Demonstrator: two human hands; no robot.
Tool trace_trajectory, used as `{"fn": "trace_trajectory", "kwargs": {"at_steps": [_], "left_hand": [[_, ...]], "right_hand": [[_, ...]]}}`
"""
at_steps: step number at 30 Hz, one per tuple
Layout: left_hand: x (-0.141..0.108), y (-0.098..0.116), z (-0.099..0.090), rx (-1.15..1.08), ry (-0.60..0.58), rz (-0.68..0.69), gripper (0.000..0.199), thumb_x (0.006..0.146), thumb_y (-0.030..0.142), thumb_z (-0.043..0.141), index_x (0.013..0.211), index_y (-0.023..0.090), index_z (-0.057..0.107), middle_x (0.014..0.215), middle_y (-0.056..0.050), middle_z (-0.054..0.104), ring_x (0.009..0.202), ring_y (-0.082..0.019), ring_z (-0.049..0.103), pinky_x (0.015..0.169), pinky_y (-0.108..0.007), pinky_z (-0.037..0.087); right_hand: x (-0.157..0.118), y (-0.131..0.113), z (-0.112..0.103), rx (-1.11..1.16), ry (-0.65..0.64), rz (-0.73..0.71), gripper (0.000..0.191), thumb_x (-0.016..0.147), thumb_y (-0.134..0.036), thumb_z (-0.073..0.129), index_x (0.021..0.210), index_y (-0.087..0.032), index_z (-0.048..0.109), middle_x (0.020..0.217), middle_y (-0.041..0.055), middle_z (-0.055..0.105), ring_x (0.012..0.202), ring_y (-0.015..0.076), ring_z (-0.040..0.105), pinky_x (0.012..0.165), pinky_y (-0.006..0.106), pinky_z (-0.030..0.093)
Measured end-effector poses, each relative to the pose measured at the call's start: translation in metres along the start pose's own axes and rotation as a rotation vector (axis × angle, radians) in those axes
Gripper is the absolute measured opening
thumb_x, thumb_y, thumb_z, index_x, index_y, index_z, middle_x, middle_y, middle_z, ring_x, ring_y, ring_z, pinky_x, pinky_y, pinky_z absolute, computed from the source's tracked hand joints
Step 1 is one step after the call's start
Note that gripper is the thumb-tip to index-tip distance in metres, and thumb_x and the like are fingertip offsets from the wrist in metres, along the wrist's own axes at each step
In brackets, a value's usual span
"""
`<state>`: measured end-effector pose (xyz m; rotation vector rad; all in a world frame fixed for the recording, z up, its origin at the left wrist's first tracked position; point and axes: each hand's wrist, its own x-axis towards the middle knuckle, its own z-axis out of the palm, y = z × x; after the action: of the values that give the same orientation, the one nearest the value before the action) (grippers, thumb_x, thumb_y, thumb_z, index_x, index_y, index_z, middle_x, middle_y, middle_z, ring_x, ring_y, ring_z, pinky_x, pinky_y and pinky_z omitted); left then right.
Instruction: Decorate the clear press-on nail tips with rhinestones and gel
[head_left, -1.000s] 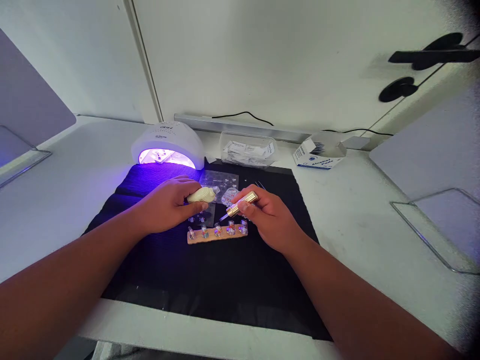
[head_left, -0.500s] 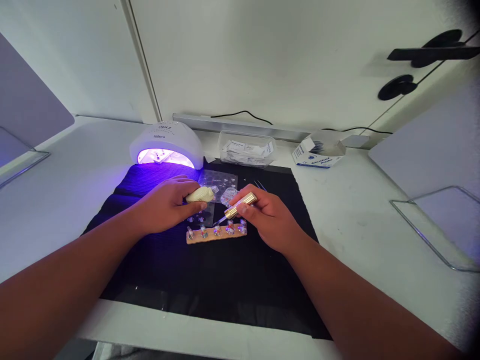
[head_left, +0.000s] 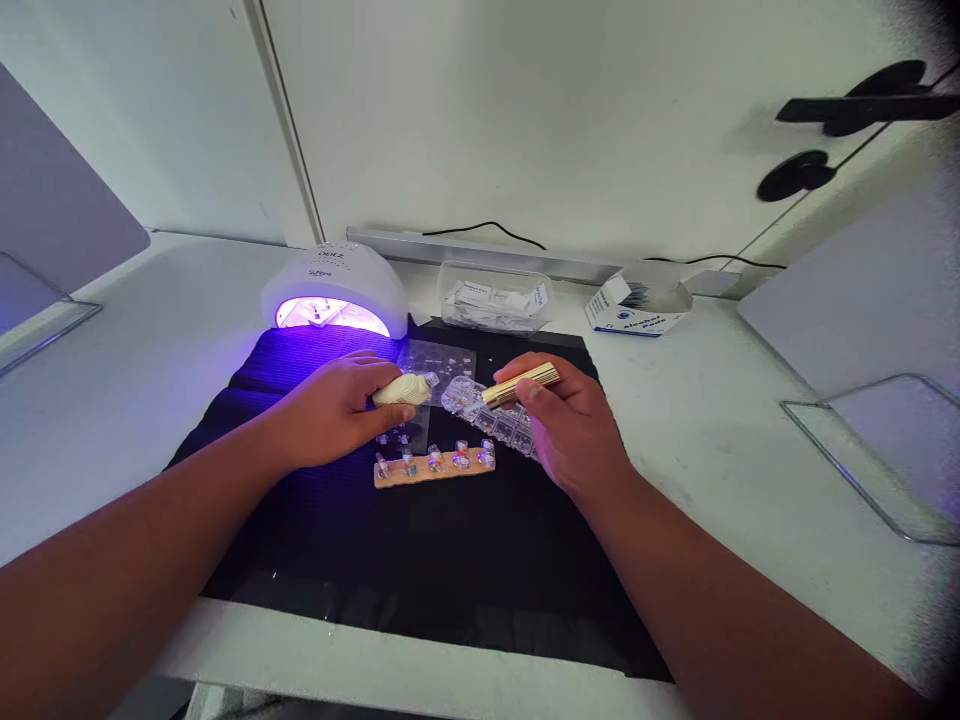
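Note:
My left hand (head_left: 349, 405) grips a cream-coloured, ribbed nail polish bottle (head_left: 401, 389), tipped sideways with its clear neck pointing right. In my right hand (head_left: 570, 410) is a gold ridged brush cap (head_left: 521, 385), its brush (head_left: 474, 408) slanting down to the left over a clear sectioned palette (head_left: 506, 428). My right hand hides part of that palette. Below both hands lies a wooden strip (head_left: 435, 477) bearing several decorated nail tips (head_left: 436, 458) in a row. Sticker sheets (head_left: 439, 360) lie behind the bottle, partly covered by it.
A white nail lamp (head_left: 334, 275) glows purple at the back left. Behind the black mat (head_left: 420, 570) stand a clear plastic box (head_left: 493, 315) of packets and an open alcohol pads box (head_left: 637, 312). Wire-framed panels (head_left: 877, 440) flank the white table.
My right hand has moved to the right and slightly up with the brush cap, away from the nail tips, uncovering more of the palette. My left hand and the bottle stay put.

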<state>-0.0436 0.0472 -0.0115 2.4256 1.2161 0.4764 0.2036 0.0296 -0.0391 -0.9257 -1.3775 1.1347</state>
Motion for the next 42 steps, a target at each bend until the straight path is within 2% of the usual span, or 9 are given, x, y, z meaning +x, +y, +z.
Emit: {"fn": "trace_trajectory", "kwargs": {"at_steps": [4, 11, 14, 28, 31, 34, 39, 42], "left_hand": [[-0.001, 0.003, -0.001, -0.001, 0.0, 0.053, 0.03, 0.091, 0.037, 0.053, 0.07, 0.018, 0.048, 0.071, 0.001, 0.049, 0.07, -0.014, 0.046, 0.066, -0.029, 0.032], [-0.003, 0.006, -0.002, 0.013, -0.038, 0.148, 0.028, 0.093, 0.033, 0.053, 0.071, 0.018, 0.044, 0.069, 0.001, 0.048, 0.072, -0.015, 0.046, 0.068, -0.03, 0.032], [-0.004, 0.008, -0.002, 0.035, -0.045, 0.183, 0.028, 0.094, 0.033, 0.053, 0.071, 0.019, 0.044, 0.069, 0.001, 0.048, 0.071, -0.016, 0.045, 0.068, -0.031, 0.031], [-0.004, 0.009, -0.001, 0.094, -0.056, 0.19, 0.028, 0.095, 0.035, 0.052, 0.073, 0.018, 0.046, 0.073, 0.0, 0.051, 0.073, -0.016, 0.046, 0.069, -0.032, 0.033], [-0.005, 0.011, -0.002, 0.099, -0.061, 0.191, 0.027, 0.095, 0.034, 0.053, 0.074, 0.017, 0.048, 0.073, 0.0, 0.052, 0.073, -0.017, 0.047, 0.069, -0.031, 0.033], [-0.005, 0.013, -0.002, 0.098, -0.07, 0.205, 0.025, 0.094, 0.032, 0.053, 0.074, 0.017, 0.049, 0.073, 0.0, 0.052, 0.074, -0.017, 0.047, 0.068, -0.031, 0.032], [-0.005, 0.014, -0.002, 0.105, -0.055, 0.234, 0.024, 0.094, 0.032, 0.055, 0.077, 0.016, 0.052, 0.073, 0.0, 0.053, 0.072, -0.017, 0.047, 0.068, -0.031, 0.032], [-0.006, 0.015, -0.003, 0.106, -0.04, 0.259, 0.024, 0.095, 0.033, 0.053, 0.079, 0.016, 0.053, 0.074, -0.001, 0.054, 0.073, -0.018, 0.047, 0.068, -0.032, 0.032]], "right_hand": [[0.002, 0.001, 0.0, -0.007, 0.116, -0.063, 0.016, 0.081, -0.04, 0.066, 0.087, -0.025, 0.067, 0.081, 0.001, 0.066, 0.076, 0.0168, 0.063, 0.076, 0.035, 0.052], [0.002, -0.001, 0.003, 0.006, 0.169, -0.052, 0.013, 0.081, -0.037, 0.064, 0.086, -0.025, 0.066, 0.079, 0.0004, 0.065, 0.073, 0.0157, 0.062, 0.076, 0.036, 0.053], [0.002, 0.0, 0.004, 0.05, 0.165, -0.048, 0.011, 0.08, -0.034, 0.066, 0.085, -0.025, 0.067, 0.076, -0.0005, 0.065, 0.072, 0.0147, 0.061, 0.074, 0.034, 0.052], [0.0, -0.001, 0.006, 0.069, 0.079, 0.016, 0.014, 0.077, -0.036, 0.074, 0.084, -0.024, 0.073, 0.075, -0.0009, 0.068, 0.07, 0.0141, 0.063, 0.07, 0.031, 0.051], [-0.003, -0.002, 0.007, -0.036, 0.02, 0.038, 0.016, 0.078, -0.038, 0.074, 0.087, -0.025, 0.074, 0.078, -0.0005, 0.066, 0.073, 0.0146, 0.062, 0.071, 0.032, 0.048], [-0.004, -0.005, 0.007, -0.234, -0.026, -0.007, 0.016, 0.078, -0.036, 0.074, 0.09, -0.026, 0.077, 0.082, -0.0001, 0.061, 0.077, 0.0157, 0.059, 0.073, 0.033, 0.046], [-0.002, -0.012, 0.008, -0.475, -0.05, -0.202, 0.007, 0.078, -0.029, 0.075, 0.079, -0.023, 0.073, 0.071, -0.0009, 0.058, 0.074, 0.0165, 0.053, 0.069, 0.033, 0.041], [-0.002, -0.013, 0.007, -0.556, -0.073, -0.321, 0.016, 0.084, -0.03, 0.069, 0.073, -0.021, 0.063, 0.067, -0.001, 0.055, 0.073, 0.0164, 0.05, 0.067, 0.032, 0.039]]}}
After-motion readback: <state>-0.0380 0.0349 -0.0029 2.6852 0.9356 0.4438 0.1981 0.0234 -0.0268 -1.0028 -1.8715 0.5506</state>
